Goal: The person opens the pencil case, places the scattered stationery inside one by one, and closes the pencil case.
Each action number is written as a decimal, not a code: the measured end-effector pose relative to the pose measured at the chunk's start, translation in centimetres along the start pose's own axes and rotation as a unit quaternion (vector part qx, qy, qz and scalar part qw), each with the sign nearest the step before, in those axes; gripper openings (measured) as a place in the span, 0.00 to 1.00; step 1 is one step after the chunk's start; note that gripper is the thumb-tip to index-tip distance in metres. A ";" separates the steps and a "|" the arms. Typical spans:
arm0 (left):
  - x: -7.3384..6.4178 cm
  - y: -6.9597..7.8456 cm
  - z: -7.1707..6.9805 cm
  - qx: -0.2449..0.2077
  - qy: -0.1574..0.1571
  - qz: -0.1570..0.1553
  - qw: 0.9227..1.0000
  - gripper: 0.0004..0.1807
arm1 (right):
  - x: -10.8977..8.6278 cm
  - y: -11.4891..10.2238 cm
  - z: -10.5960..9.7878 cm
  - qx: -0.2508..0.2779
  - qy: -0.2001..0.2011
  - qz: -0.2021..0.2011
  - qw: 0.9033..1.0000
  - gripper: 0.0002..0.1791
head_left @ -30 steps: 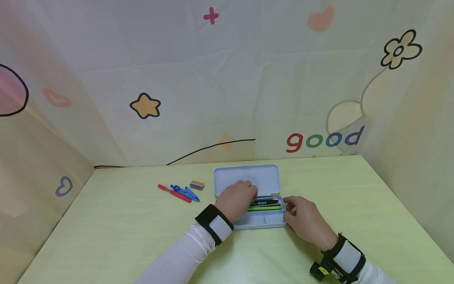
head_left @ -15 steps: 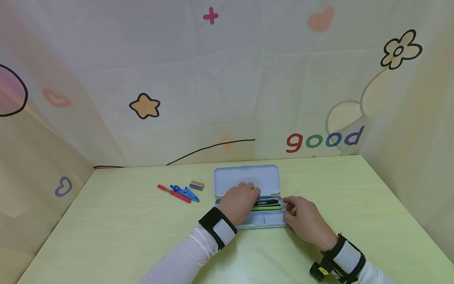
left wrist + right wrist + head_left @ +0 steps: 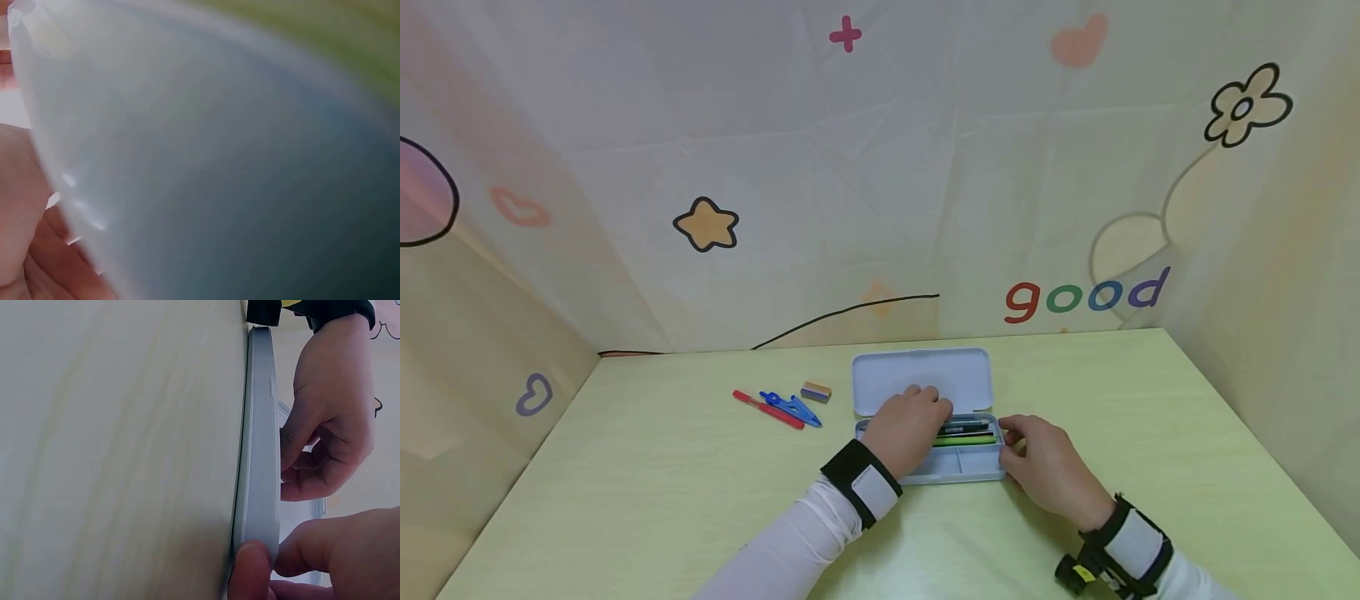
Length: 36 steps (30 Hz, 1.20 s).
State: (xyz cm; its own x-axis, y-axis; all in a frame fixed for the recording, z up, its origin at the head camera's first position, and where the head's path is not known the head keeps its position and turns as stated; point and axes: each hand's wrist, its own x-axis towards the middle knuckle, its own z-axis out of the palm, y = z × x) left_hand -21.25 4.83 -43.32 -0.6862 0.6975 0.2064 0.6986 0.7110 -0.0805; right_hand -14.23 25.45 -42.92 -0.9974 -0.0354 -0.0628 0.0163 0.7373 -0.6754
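A pale blue pencil case lies open on the table, its lid tilted back. In its rear compartment are black pens and a bright green pencil-like stick. My left hand reaches over the case's left half, fingers curled down into it. In the right wrist view that hand bends behind the case's front wall, which hides the fingertips; I cannot tell what they hold. My right hand grips the case's right end between thumb and fingers. The case's blurred surface fills the left wrist view.
Left of the case lie a red pen-like tool, a blue drawing compass and an eraser with a tan and purple body. A printed cloth stands behind the table.
My left hand has shifted slightly to the right within the case, then stayed almost still. My right hand keeps its grip on the case end.
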 end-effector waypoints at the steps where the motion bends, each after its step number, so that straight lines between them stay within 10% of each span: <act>1: 0.0 0.0 0.0 -0.001 0.000 0.000 1.000 0.08 | 0.0 0.0 0.0 0.000 0.000 0.000 1.000 0.24; 36: -1.7 -0.9 -2.5 -0.043 -0.019 -0.001 0.999 0.13 | 0.1 0.0 0.1 -0.003 -0.002 0.000 1.000 0.24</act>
State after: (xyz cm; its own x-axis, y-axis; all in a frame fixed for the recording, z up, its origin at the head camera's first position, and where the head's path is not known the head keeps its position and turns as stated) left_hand -20.24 2.81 -41.14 -0.6934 0.7005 0.1687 0.7113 0.7029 0.0049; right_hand -14.27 25.39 -42.94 -0.9971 -0.0380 -0.0657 0.0159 0.7416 -0.6707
